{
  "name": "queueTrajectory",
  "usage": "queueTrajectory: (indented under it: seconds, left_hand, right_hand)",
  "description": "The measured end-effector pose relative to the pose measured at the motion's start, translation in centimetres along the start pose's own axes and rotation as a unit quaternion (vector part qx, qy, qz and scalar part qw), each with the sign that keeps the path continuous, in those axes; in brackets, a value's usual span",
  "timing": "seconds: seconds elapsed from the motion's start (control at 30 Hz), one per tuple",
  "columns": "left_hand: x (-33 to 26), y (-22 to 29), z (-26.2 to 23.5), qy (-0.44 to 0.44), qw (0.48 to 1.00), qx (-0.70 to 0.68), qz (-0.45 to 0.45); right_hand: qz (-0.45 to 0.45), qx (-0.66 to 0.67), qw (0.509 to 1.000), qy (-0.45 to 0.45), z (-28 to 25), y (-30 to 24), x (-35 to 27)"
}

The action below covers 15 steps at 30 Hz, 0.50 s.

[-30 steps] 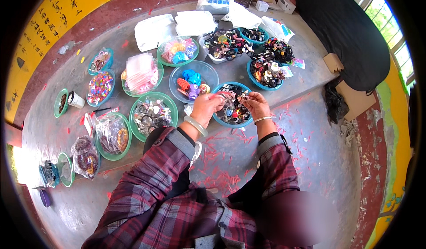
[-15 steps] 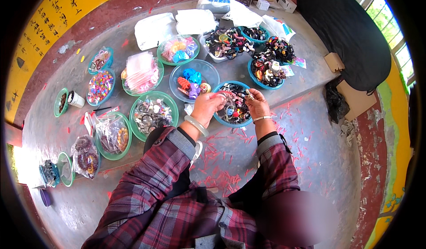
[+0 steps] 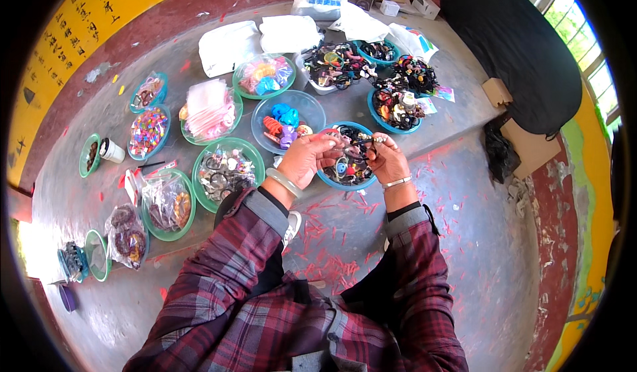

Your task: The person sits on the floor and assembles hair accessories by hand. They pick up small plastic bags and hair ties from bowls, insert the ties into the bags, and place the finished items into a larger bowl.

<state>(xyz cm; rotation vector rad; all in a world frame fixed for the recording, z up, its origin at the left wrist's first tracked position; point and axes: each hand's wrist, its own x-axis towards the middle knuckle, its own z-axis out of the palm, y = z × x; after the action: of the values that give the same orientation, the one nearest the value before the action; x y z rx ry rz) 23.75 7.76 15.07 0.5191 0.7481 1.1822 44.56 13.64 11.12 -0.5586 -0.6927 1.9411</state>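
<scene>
Hard to read first: the middle of my grip is small and cluttered. Can't tell where the dark band (image 3: 358, 144) ends and the dark pile behind it begins. My fingers cover its right end, and any charm on it is hidden. Left hand (image 3: 306, 162): thumb and fingertips pressed together, pinching a clear, pink-tinged film (image 3: 331, 134); might be a bag, can't confirm. Right hand (image 3: 390, 164): thumb and fingers pinching the band, held up over the blue basin (image 3: 348, 187). Basin's near-right rim is partly behind my right hand; inside, dark bands with coloured charms. Clear basin (image 3: 314, 109), just beyond my left hand: blue, red and purple pieces. Green basin (image 3: 197, 185) left of that hand: mixed light and dark pieces, not separable; my sleeve is close to its edge. Band itself: thin, black, looped, no markings readable.
</scene>
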Motion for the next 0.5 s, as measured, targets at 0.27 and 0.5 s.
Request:
queueTrajectory:
  seconds: [0.27,0.5]
  left_hand:
    - [-0.6,0.0,0.6,-0.122,0.990,0.021,-0.071]
    - [-0.8,-0.6,0.8,-0.164,0.969,0.131,-0.132]
  right_hand:
    - [0.023,-0.013,0.998,-0.060,1.5,-0.5,-3.1]
    - [0.078,-0.094,0.991,0.054,1.9,0.0,-4.8]
